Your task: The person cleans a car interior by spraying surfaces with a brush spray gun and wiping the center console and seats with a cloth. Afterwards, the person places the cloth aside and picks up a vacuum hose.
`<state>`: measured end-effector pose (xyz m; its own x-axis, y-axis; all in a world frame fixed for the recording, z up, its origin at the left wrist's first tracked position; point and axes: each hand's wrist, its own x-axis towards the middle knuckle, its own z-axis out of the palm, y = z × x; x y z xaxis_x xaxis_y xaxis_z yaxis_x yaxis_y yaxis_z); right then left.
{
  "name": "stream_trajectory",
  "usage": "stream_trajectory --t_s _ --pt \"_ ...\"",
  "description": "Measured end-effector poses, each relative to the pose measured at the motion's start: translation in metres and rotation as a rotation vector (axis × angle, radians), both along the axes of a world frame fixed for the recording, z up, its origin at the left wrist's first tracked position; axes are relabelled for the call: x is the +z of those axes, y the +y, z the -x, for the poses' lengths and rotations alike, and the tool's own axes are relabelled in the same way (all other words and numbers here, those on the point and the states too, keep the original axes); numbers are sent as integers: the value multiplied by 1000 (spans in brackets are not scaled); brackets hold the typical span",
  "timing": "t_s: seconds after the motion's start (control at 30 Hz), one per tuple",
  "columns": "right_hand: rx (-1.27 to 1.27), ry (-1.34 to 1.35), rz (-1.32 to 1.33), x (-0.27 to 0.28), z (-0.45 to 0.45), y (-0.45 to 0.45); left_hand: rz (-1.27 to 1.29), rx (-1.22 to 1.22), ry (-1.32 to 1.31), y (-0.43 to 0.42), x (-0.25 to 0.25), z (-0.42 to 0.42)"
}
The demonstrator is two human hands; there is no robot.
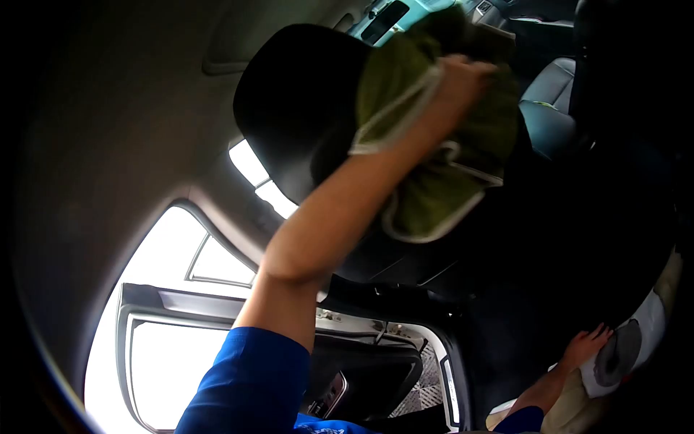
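My left hand (pixel 466 78) is up near the top of the view, its fingers closed on an olive-green towel (pixel 430 210) with a white edge. The towel hangs in loose folds around the hand, against the dark back of a car seat (pixel 296 94). Shadow hides just where the towel touches the seat. Low on the right, my right hand (pixel 584 347) has its fingers spread and holds nothing. It rests beside a white and grey piece (pixel 622 354), whose kind I cannot make out, over a beige surface.
This is a car's interior. An open door (pixel 173 304) with its window stands at lower left, and the pale roof lining (pixel 137 130) curves above. A grey front seat (pixel 553 87) and the mirror (pixel 384 22) show at the top. Deep shadow covers the right side.
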<state>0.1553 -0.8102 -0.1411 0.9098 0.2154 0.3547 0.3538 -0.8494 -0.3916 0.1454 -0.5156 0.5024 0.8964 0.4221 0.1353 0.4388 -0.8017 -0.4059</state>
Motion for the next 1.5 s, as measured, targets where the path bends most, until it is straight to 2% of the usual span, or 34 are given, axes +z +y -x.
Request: stream_trajectory --t_s 0.03,0.1,0.17,0.23,0.3,0.33,0.4,0.43,0.47,0.5,0.53,0.63,0.73,0.87,1.03,1.07,1.13,1.17,1.2,1.23,1.3,1.33,1.43,1.47,1.5 --pt "-19 14 25 -1 -2 -3 -358 -717 -261 44 -54 26" --pt "-21 28 49 6 -2 -4 54 -347 -76 -37 -33 56" --pt "0 -5 -21 11 -2 -6 73 -239 53 -66 -20 100" --pt "-3 85 -12 26 0 -7 -124 -164 226 -83 -22 138" --pt "10 40 -35 28 -1 -4 -175 -68 284 -88 -26 132" --pt "-1 76 -37 27 -1 -3 -285 -129 305 -83 -24 117" --pt "15 54 -73 23 -2 -4 -261 -167 269 -62 -21 68" --pt "24 57 -71 26 0 -4 -249 -236 89 -30 -35 46" --pt "26 63 -66 30 0 -4 -273 -202 155 -31 -16 8" --pt "22 65 -54 35 0 -5 199 28 177 -19 -4 -25" --pt "34 57 -61 37 -2 -5 322 204 320 -3 6 -53" --pt "5 64 -68 37 1 -1 104 309 599 44 1 -91" --pt "-2 40 -52 38 1 -1 -116 247 712 46 -52 -96" --pt "11 30 -58 37 -2 -1 -392 110 729 33 -156 -100" --pt "6 82 -62 36 0 -1 -477 101 764 33 -287 -100" --pt "-5 89 -30 35 0 -2 -501 75 753 39 -312 -96" --pt "4 86 -67 33 0 0 -681 -115 485 63 -370 -76" --pt "0 93 -43 31 1 0 -619 -189 541 74 -396 -72" --pt "0 90 -42 30 0 0 -590 -252 389 82 -423 -65" --pt "0 87 -46 30 0 2 -503 -248 375 85 -444 -61" --pt "-4 96 -24 31 -1 4 -435 -430 55 94 -496 -49" --pt "0 93 -30 33 -2 4 -473 -418 227 103 -519 -52" --pt "16 72 -30 29 0 3 -462 -413 298 62 -496 -33" --pt "18 59 -19 27 1 3 -133 -193 369 58 -494 -35" --pt "21 33 -17 24 0 3 175 -103 255 66 -495 -30"
